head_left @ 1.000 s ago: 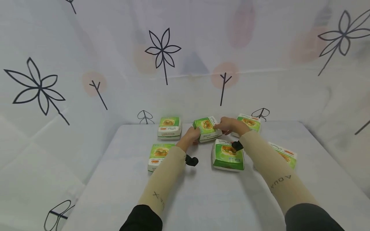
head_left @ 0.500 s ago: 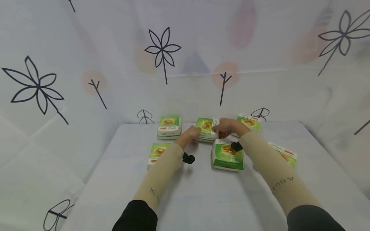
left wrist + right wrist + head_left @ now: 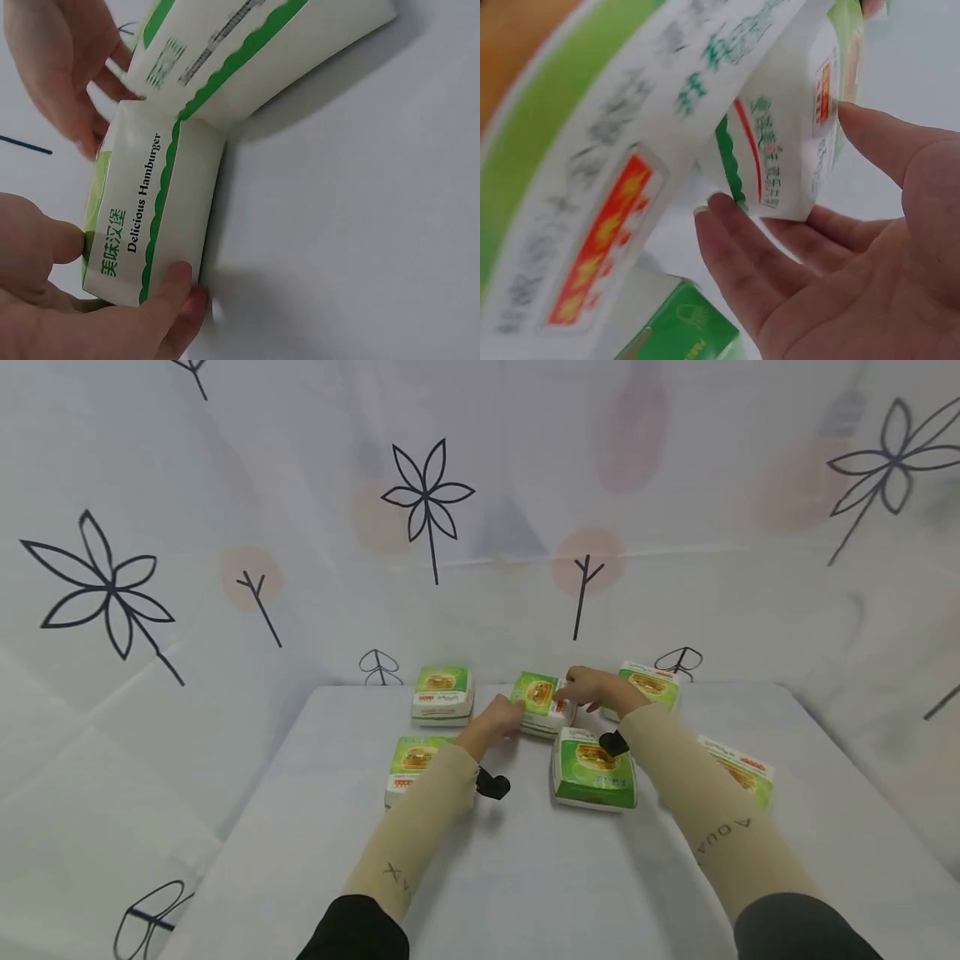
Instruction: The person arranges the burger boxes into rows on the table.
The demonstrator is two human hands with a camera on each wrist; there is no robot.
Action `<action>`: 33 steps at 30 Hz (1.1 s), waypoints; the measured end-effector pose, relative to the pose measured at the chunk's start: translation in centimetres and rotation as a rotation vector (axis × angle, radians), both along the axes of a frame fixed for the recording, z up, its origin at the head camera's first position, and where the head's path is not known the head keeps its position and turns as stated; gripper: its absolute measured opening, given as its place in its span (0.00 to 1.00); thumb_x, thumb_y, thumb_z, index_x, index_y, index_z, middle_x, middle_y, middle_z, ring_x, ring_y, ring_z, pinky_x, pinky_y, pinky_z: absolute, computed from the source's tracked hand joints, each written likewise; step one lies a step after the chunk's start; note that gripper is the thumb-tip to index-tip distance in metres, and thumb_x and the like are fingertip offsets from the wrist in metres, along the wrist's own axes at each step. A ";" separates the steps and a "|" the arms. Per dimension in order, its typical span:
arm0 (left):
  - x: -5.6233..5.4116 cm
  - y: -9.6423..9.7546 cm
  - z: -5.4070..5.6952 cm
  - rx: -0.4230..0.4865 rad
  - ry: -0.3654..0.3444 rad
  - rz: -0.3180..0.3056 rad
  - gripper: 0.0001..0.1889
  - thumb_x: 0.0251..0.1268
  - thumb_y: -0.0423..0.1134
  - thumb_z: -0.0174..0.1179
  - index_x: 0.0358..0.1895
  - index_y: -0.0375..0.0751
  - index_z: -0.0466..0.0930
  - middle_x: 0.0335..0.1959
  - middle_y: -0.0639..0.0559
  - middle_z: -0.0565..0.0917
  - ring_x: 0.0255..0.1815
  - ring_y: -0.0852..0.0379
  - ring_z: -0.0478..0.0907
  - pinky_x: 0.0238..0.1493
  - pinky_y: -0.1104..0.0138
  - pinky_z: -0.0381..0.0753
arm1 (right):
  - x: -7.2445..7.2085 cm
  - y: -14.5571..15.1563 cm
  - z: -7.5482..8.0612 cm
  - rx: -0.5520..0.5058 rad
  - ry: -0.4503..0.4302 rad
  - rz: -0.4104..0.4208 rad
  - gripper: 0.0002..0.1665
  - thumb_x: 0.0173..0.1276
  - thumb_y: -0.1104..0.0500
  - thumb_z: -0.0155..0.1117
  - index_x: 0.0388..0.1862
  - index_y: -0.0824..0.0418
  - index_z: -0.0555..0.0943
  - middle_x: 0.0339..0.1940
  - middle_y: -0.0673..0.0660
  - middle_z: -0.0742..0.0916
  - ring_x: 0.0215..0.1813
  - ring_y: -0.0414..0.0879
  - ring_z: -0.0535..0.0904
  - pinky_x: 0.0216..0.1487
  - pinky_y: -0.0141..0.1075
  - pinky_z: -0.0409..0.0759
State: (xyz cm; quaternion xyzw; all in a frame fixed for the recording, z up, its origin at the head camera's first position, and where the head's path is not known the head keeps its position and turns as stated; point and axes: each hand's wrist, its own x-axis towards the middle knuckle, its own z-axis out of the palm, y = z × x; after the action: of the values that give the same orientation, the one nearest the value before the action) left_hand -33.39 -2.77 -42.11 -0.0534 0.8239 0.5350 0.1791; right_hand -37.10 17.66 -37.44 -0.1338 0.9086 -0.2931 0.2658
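Observation:
A green-and-white hamburger box (image 3: 537, 692) lies near the back of the table between both hands. My left hand (image 3: 492, 723) grips its left end. In the left wrist view the thumb (image 3: 69, 241) is on top and the fingers are along the lower side. My right hand (image 3: 596, 687) pinches the other end. In the right wrist view its thumb (image 3: 870, 131) touches the upper edge and its fingers reach to the lower corner. A second hamburger box (image 3: 595, 767) sits just in front, to the right.
More hamburger boxes stand around: one at back left (image 3: 442, 697), one at front left (image 3: 414, 758) partly behind the left sleeve, one at back right (image 3: 654, 685), and one at right (image 3: 744, 770) partly behind the right sleeve. A patterned cloth (image 3: 480, 610) hangs behind the white table (image 3: 525, 877).
The box between my hands has turned clockwise and shifted slightly right and nearer. My left hand has moved with it; my right hand stays at its right end.

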 end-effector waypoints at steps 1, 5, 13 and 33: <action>-0.1 0.0 -0.1 -0.007 0.004 0.002 0.30 0.84 0.44 0.42 0.77 0.26 0.52 0.64 0.35 0.71 0.51 0.48 0.72 0.57 0.57 0.78 | 0.1 0.0 0.0 0.006 -0.003 -0.005 0.40 0.82 0.50 0.50 0.76 0.78 0.53 0.75 0.78 0.63 0.70 0.69 0.70 0.65 0.57 0.77; -0.5 -0.5 -0.2 0.010 0.001 0.034 0.30 0.85 0.44 0.42 0.78 0.28 0.52 0.69 0.37 0.68 0.59 0.47 0.72 0.62 0.56 0.77 | 0.3 -0.1 0.1 0.020 -0.034 -0.050 0.39 0.81 0.48 0.52 0.73 0.78 0.58 0.72 0.77 0.68 0.69 0.68 0.72 0.65 0.54 0.78; 0.5 -0.2 0.2 0.076 -0.106 0.065 0.44 0.82 0.51 0.47 0.82 0.34 0.30 0.79 0.32 0.53 0.65 0.41 0.71 0.62 0.56 0.80 | 0.4 0.7 0.8 0.011 -0.044 -0.056 0.41 0.83 0.49 0.50 0.79 0.76 0.52 0.79 0.76 0.59 0.76 0.70 0.61 0.68 0.56 0.74; -0.9 -0.4 -0.6 -0.131 0.011 -0.016 0.43 0.81 0.55 0.48 0.82 0.33 0.38 0.79 0.33 0.57 0.74 0.43 0.65 0.64 0.56 0.77 | 0.5 0.6 0.9 0.044 -0.147 -0.056 0.38 0.81 0.44 0.53 0.69 0.76 0.63 0.67 0.73 0.73 0.70 0.66 0.72 0.68 0.52 0.76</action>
State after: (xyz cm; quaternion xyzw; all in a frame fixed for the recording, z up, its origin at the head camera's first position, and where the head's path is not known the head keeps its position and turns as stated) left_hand -34.30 -3.20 -42.70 -0.0558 0.8585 0.4787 0.1750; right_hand -36.60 18.27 -36.58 -0.0807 0.8963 -0.2896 0.3261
